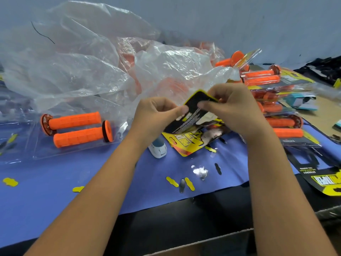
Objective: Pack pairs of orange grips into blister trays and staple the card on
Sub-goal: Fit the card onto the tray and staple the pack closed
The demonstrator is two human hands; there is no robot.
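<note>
You are pinching the card with your left hand and right hand, so pulling hard could be tearing it before it reaches the tray at nine o'clock.

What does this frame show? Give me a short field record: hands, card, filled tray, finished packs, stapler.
left hand: pinches the card's left edge
right hand: grips the card's right side
card: black and yellow, held above the blue table cover
filled tray: left, two orange grips inside, no card on it
finished packs: stacked at right
stapler: white, on the cover beneath the hands
</note>
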